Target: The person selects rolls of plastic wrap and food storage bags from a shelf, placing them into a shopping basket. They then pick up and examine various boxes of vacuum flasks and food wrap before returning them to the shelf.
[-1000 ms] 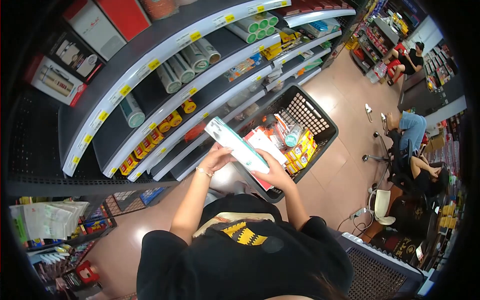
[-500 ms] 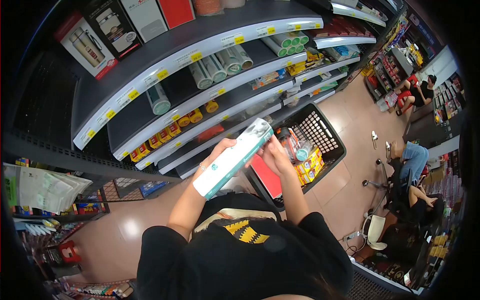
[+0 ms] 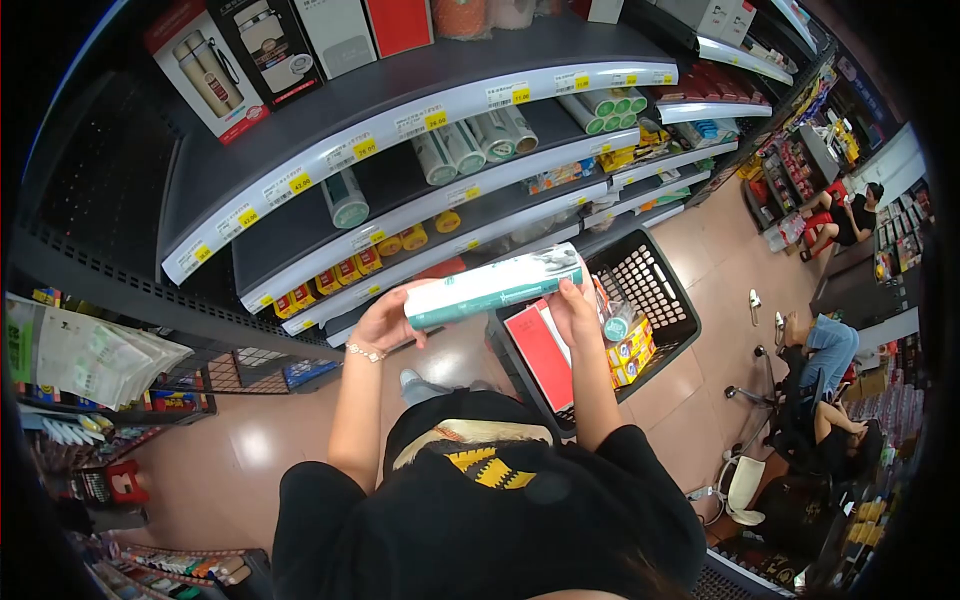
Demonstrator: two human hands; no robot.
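While both hands meet the long white-and-teal tube (image 3: 490, 287), the step in hand looks like handling or looking it over; it lies nearly level between them. The left hand (image 3: 382, 318) cups its left end with loosely bent fingers; the right hand (image 3: 575, 315) pinches the other end, thumb in front, its remaining fingers mostly hidden. Its smooth, rounded surface probably calls for support at both ends during any turn.

Just beyond and to the right of the right hand is a black basket (image 3: 655, 290), of stiff-looking plastic with a perforated wall; inside are a flat red item (image 3: 545, 360), glossy yellow boxes (image 3: 630, 355) and a clear container with a teal top (image 3: 617, 328). Ahead of the hands, similar round-ended tubes (image 3: 460, 150) lie on a dark shelf (image 3: 300, 125); a thin bracelet (image 3: 366, 352) circles the left wrist.
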